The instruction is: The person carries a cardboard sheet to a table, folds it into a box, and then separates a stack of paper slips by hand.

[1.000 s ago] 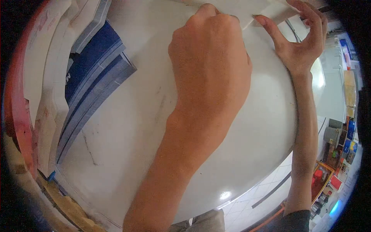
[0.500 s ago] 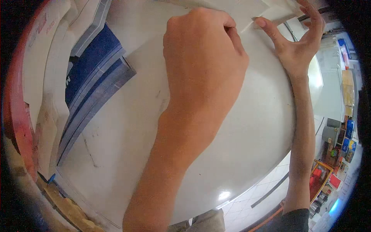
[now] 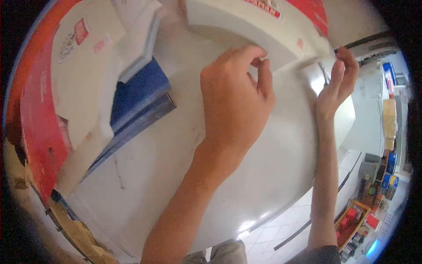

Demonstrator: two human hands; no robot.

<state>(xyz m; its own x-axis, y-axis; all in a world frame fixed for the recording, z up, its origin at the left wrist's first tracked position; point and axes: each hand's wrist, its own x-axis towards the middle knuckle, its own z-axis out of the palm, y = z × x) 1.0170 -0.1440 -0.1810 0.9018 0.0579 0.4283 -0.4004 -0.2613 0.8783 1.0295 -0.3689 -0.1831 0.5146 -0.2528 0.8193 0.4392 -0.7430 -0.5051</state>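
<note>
My left hand is over the white table, its back to the camera. Its fingers curl in and the thumb and forefinger tips nearly meet; anything between them is too small or hidden. A white carton piece with a red printed label lies just beyond it. At this piece's right end is my right hand, thumb folded against bent fingers; what they grip, if anything, cannot be made out. Left of my left hand lies a dark blue folded card.
White and red printed carton pieces are heaped at the left. A pale cabinet stands at the right. Below it are an orange-framed crate with red things and several small boxes. Tiled floor shows past the table edge.
The view has shifted, so more of the printed white carton shows at the top. My right thumb has closed in towards its fingers. My left thumb and forefinger show more clearly, still curled.
</note>
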